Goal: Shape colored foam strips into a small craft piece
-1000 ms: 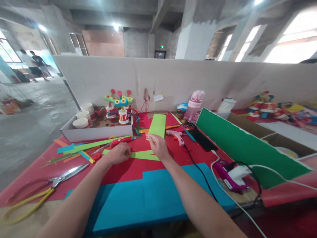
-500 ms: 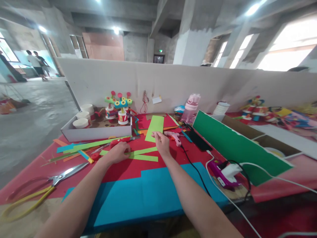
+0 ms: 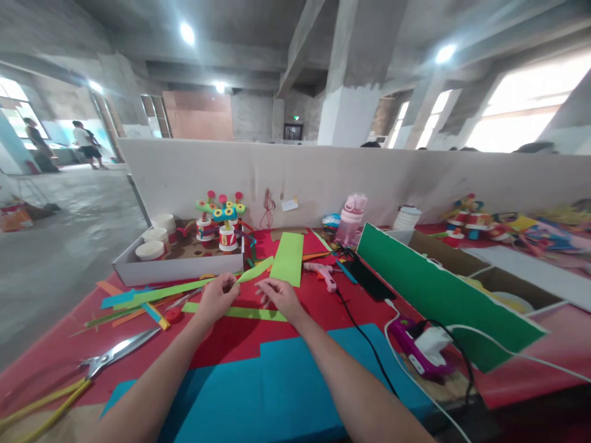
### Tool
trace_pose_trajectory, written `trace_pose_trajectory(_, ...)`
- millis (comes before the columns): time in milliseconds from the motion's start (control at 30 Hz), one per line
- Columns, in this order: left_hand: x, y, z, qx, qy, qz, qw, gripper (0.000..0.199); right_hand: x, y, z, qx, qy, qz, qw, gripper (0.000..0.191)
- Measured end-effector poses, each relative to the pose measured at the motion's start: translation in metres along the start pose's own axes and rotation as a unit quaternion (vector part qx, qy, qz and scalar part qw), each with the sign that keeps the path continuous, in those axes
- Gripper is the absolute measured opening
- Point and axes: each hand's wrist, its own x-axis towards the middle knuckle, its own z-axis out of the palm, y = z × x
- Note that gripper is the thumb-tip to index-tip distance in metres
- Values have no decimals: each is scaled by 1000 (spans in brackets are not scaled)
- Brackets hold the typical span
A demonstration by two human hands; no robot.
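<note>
Green paper strip (image 3: 255,270) pinched in my left hand (image 3: 220,296), raised over the red table (image 3: 344,326). Right hand (image 3: 279,296) half open, fingers curled, apparently empty, just below the wide green sheet (image 3: 288,258).

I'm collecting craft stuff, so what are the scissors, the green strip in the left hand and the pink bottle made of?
Scissors: shiny metal blades, because they gleam; the yellow handle may be plastic-coated.
Green strip: probably dull paper or thin card, being flat and thin.
Pink bottle: likely smooth plastic, as it looks partly see-through.
</note>
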Motion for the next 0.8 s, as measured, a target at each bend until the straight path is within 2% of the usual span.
trace_pose_trajectory(67,-2,4,8,-60,-14,-7,998,11,2,4,6,20,-29,1,999,40)
trace_pose_trajectory(233,-12,16,20,-130,-76,-13,989,17,5,6,8,0,-46,15,999,47)
trace_pose_trajectory(300,-15,22,20,-209,-129,-43,968,24,4,4,4,13,-48,21,999,50)
trace_pose_trajectory(400,-19,28,18,-318,-198,-126,918,38,1,-1,0,37,-48,10,998,47)
trace_pose_trajectory(500,-22,28,14,-364,-241,-167,884,40,1,-3,-2,91,-36,13,995,42)
trace_pose_trajectory(567,-22,26,11,-368,-271,-162,875,36,3,-1,-5,138,-1,24,990,40)
trace_pose_trajectory(667,-21,23,6,-329,-298,-149,884,35,10,2,-13,193,84,36,977,38)
trace_pose_trajectory(733,-19,22,2,-293,-298,-138,898,36,15,4,-21,217,144,29,965,35)
trace_pose_trajectory(800,-16,19,-1,-268,-269,-125,917,34,19,3,-31,237,195,16,952,31)
